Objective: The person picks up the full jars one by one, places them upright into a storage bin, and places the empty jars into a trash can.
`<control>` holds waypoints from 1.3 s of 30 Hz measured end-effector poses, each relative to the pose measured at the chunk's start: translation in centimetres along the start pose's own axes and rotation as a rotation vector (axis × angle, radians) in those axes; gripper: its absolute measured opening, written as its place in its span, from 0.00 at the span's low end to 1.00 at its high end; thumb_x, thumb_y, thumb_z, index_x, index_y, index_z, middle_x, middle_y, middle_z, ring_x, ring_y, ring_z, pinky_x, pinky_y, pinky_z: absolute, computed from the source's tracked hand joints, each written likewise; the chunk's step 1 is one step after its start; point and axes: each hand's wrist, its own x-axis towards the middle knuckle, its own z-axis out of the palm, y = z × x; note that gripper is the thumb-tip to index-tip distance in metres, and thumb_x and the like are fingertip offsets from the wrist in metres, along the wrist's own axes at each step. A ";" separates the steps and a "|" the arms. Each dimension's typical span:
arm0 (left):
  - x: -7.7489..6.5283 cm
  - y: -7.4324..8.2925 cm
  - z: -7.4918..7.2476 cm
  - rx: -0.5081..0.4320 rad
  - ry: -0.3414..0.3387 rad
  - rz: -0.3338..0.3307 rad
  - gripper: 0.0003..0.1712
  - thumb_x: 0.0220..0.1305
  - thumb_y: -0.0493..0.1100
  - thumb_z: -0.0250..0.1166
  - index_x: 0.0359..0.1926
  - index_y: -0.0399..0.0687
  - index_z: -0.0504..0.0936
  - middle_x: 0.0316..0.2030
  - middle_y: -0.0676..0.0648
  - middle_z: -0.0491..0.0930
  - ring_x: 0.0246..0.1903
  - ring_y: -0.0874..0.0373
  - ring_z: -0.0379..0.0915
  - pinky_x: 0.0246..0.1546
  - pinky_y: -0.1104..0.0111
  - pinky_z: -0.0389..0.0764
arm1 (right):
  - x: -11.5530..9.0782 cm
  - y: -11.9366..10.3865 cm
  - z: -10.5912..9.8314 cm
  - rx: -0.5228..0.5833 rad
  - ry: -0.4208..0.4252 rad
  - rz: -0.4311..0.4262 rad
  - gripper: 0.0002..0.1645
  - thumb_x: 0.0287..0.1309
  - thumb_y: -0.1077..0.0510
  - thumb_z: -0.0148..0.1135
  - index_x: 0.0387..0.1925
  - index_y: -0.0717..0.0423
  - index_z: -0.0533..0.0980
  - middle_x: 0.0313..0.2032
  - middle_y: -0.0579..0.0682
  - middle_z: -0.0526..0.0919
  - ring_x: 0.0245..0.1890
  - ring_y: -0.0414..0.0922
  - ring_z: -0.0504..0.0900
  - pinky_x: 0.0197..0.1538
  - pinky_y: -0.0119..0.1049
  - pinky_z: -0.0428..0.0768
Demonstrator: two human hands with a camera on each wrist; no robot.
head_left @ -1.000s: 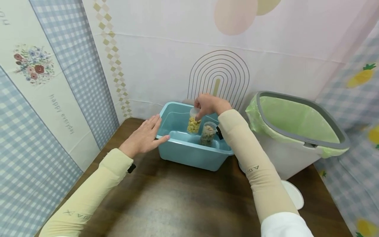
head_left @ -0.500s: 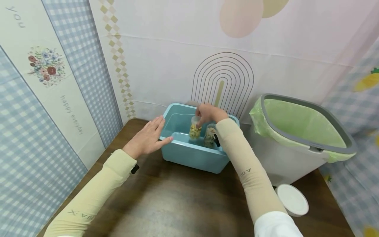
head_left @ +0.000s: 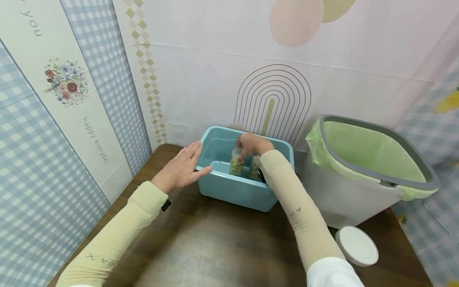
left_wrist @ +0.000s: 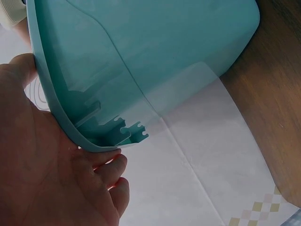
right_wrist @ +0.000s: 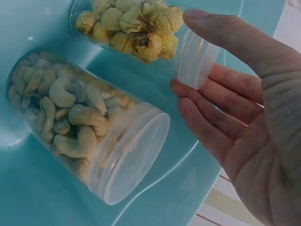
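One clear jar of caramel-coloured popcorn (right_wrist: 136,29), translucent lid, upright inside the light-blue plastic tub (head_left: 234,195); we see the right hand (head_left: 254,144) pinching it at the lid end between thumb and fingers. Whether its base meets the tub floor, we cannot tell. One similar jar of cashews (right_wrist: 66,113), just beside it in the same tub. One left hand (head_left: 179,165), fingers extended, grasping nothing, resting against the tub's left rim. To the tub's right we record one pale waste bin (head_left: 340,199), grey-rimmed, green-lined; in front of that, one round white-lidded container (head_left: 357,244). All stand on a dark wooden table (head_left: 201,247).
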 end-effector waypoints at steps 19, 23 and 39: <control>1.0 1.2 0.6 0.008 0.007 -0.018 0.55 0.79 0.71 0.49 0.84 0.34 0.45 0.86 0.36 0.40 0.86 0.41 0.36 0.86 0.46 0.44 | -0.3 1.2 0.0 -0.010 -0.032 0.014 0.29 0.58 0.48 0.80 0.57 0.56 0.82 0.53 0.53 0.85 0.50 0.48 0.84 0.55 0.46 0.86; 1.1 1.2 0.7 0.003 0.008 -0.016 0.55 0.79 0.70 0.49 0.84 0.33 0.45 0.85 0.36 0.40 0.86 0.41 0.36 0.86 0.46 0.44 | -0.5 1.2 -0.6 -0.026 -0.037 0.000 0.23 0.60 0.46 0.78 0.50 0.56 0.83 0.41 0.49 0.81 0.38 0.44 0.77 0.46 0.40 0.82; 1.4 0.9 0.5 0.022 0.029 -0.032 0.55 0.79 0.70 0.49 0.84 0.31 0.45 0.85 0.34 0.40 0.85 0.38 0.37 0.85 0.44 0.44 | -2.4 0.8 -4.8 -0.053 0.012 -0.037 0.37 0.64 0.46 0.74 0.67 0.63 0.77 0.48 0.57 0.82 0.46 0.49 0.79 0.57 0.44 0.82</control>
